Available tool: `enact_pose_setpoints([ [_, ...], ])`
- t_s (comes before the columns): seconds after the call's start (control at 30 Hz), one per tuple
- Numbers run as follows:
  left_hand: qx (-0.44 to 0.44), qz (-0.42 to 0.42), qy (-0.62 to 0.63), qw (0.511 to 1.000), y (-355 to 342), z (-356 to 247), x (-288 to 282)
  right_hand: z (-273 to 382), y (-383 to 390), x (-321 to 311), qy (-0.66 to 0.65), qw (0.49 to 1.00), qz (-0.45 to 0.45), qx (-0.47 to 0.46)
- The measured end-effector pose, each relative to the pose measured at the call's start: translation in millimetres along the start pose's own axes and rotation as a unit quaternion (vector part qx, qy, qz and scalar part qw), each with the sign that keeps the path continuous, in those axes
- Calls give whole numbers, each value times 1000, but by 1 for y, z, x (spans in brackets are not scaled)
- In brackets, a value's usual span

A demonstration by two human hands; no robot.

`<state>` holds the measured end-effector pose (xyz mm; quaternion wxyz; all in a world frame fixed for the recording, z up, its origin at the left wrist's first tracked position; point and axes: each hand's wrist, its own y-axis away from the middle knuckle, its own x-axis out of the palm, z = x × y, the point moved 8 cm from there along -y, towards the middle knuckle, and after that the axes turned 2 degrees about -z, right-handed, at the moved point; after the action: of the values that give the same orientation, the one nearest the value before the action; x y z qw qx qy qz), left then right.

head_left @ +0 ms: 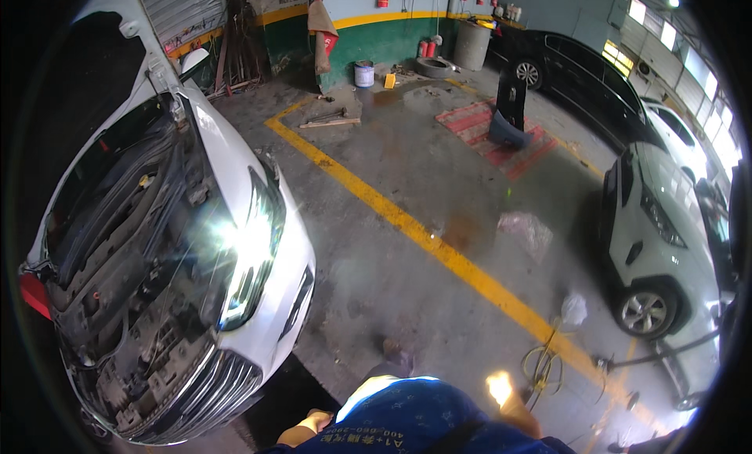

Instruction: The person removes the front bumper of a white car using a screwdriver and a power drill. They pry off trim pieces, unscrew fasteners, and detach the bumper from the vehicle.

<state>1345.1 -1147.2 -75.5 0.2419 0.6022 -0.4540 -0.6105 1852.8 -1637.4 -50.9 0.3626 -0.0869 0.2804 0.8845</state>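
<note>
Both of my hands are low at my sides, beside my blue printed shirt (415, 415). My left hand (317, 419) shows only in part at the shirt's left edge, and its fingers are hidden. Strong light washes out my right hand (500, 387), so its fingers cannot be made out. No held thing is visible in either hand. To my left stands a white car (294, 219) with its hood (117, 7) raised and its engine bay exposed. Its headlight (249, 250) shines brightly. A coiled yellowish hose (542, 369) lies on the floor beyond my right hand.
A yellow floor line (439, 250) runs diagonally ahead. On the right stand a light-coloured car (666, 219) and a black car (580, 74). Plastic sheeting (526, 235) lies on the floor. A dark car part (511, 129) rests on red striping. A bucket (364, 74) and tire (435, 66) are near the wall.
</note>
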Motion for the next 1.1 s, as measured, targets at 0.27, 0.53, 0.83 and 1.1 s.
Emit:
enact_pose_setpoints([
  [0.27,203,-55,1,978,-148,-377,-243,68,-37,-73,550,786,199,200],
  [0.53,201,-7,427,882,-217,-567,-441,115,-324,-129,293,875,73,379],
  [0.83,-36,-49,807,588,-250,-608,-647,372,-856,-170,613,781,113,29],
  [1.1,-12,-226,916,332,-365,-602,-772,682,-1214,-38,747,592,183,-241],
])
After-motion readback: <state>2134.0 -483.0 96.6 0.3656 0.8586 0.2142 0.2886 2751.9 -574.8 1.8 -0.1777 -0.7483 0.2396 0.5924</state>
